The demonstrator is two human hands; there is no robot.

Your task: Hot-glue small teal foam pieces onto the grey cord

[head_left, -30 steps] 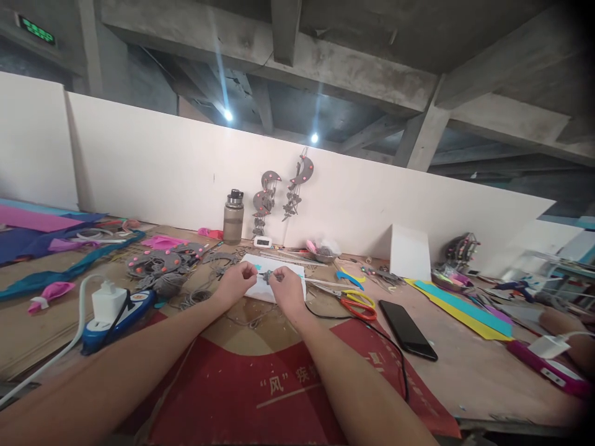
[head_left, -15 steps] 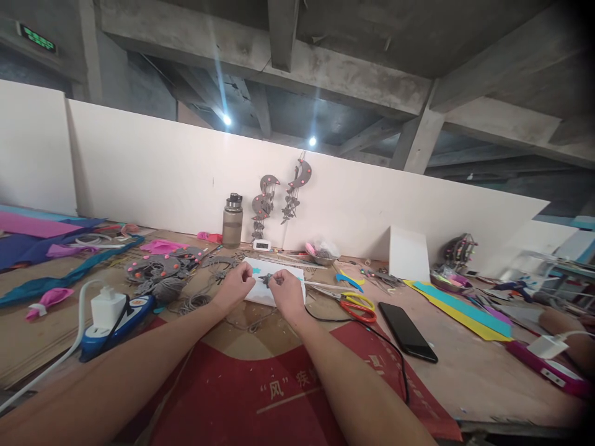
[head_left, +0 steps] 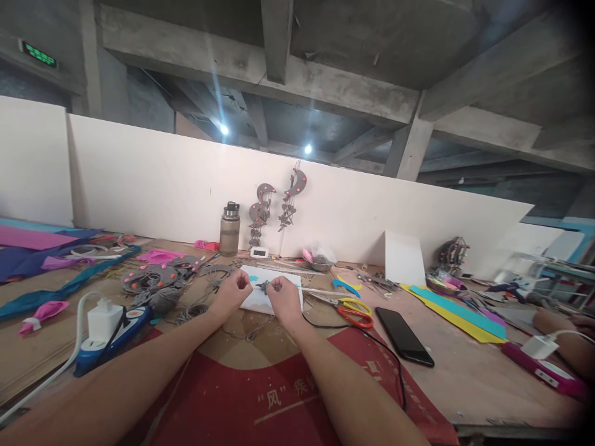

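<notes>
Both of my hands are over a white sheet (head_left: 253, 303) on the cluttered table. My right hand (head_left: 284, 302) pinches a small grey piece (head_left: 264, 285), whose exact kind is too small to make out. My left hand (head_left: 233, 290) is just to its left, thumb and forefinger pressed together; whatever is between them is too fine to see. A small blue cutout (head_left: 253, 278) lies on the sheet between the hands. Loose grey yarn (head_left: 193, 313) trails over the cardboard left of my left hand.
Scissors (head_left: 354, 311) and a black phone (head_left: 404, 336) lie to the right. A bottle (head_left: 229, 230) stands behind. Grey moon ornaments (head_left: 296, 184) hang on the white partition. A blue power strip (head_left: 111, 341) is at left. Another person's arm (head_left: 558, 328) rests at far right.
The view has shifted slightly, so the scene sits a little lower and further left. My hands stay over the sheet, the right still pinching the grey piece.
</notes>
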